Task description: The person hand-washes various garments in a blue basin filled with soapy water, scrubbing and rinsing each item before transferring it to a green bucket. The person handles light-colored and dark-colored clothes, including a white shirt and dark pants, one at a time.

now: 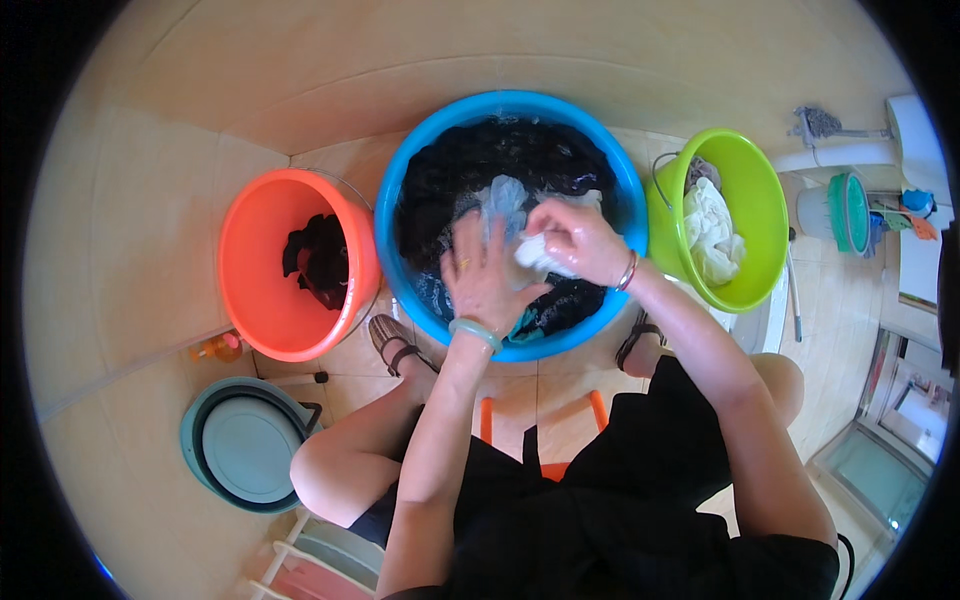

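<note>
A round blue basin (510,98) stands in front of me, with dark wet clothes (440,165) in water inside it. Over the clothes, my left hand (482,272) is spread flat, fingers apart. A pale grey-blue cloth (507,197) lies just beyond its fingertips. My right hand (582,240) is closed, pinching a bunched white cloth (538,254) next to my left thumb. What lies under the left palm is hidden. A teal piece of fabric (520,325) shows near the basin's front edge.
An orange bucket (252,270) with dark clothes (325,262) stands left of the basin. To its right, a lime-green bucket (762,235) holds white (712,232) and grey cloths. Grey-green basins (250,455) lean at the lower left. Orange stool legs (598,410) show between my knees.
</note>
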`<action>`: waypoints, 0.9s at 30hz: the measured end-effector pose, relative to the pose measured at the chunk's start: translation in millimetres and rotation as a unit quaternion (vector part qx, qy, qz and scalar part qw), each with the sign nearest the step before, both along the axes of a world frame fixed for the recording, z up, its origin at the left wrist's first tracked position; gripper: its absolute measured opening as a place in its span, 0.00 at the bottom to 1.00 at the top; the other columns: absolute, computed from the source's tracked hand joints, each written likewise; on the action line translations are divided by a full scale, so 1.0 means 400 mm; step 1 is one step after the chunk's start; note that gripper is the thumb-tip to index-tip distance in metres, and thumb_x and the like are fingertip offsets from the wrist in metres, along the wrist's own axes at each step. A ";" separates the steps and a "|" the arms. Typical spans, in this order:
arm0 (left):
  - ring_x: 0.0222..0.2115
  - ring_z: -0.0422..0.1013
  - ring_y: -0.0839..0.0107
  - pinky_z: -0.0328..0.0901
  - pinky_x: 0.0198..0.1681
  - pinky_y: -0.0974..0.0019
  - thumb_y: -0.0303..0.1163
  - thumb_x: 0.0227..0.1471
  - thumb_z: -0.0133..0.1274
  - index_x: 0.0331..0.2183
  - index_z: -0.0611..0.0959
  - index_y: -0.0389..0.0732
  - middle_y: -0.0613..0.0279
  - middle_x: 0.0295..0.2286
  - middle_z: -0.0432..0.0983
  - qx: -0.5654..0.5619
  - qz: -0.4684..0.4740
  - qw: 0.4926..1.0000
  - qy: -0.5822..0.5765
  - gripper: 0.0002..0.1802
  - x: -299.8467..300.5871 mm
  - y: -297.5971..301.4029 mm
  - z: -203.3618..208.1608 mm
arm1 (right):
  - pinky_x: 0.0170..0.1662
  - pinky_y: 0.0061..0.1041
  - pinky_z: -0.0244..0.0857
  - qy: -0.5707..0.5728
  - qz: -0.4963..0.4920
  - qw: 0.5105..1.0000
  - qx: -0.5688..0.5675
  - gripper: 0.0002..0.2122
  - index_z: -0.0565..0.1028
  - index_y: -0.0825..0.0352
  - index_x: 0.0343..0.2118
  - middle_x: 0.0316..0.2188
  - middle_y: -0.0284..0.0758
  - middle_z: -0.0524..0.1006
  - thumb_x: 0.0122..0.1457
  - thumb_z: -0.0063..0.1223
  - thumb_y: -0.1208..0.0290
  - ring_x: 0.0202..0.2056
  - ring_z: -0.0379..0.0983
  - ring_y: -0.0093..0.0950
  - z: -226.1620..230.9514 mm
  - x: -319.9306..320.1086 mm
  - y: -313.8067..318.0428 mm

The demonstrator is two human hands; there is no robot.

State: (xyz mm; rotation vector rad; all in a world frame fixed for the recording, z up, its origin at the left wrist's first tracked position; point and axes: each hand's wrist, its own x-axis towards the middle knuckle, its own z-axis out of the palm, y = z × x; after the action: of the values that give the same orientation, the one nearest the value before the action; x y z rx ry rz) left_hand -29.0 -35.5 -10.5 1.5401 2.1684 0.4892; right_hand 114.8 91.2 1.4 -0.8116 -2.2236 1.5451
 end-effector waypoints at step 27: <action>0.50 0.67 0.67 0.62 0.54 0.67 0.18 0.53 0.49 0.62 0.59 0.45 0.56 0.53 0.66 0.210 0.285 0.631 -0.690 0.37 -0.065 0.174 -0.337 | 0.57 0.31 0.58 0.015 -0.195 0.981 -0.009 0.31 0.72 0.54 0.52 0.48 0.36 0.70 0.39 0.66 0.73 0.52 0.65 0.36 -0.345 -0.085 0.142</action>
State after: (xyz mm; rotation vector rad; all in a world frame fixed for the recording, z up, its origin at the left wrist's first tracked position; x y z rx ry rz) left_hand -54.9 34.2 -145.3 0.1235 1.1215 1.7372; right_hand 80.9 148.0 -136.7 -1.1410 -1.8871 1.3774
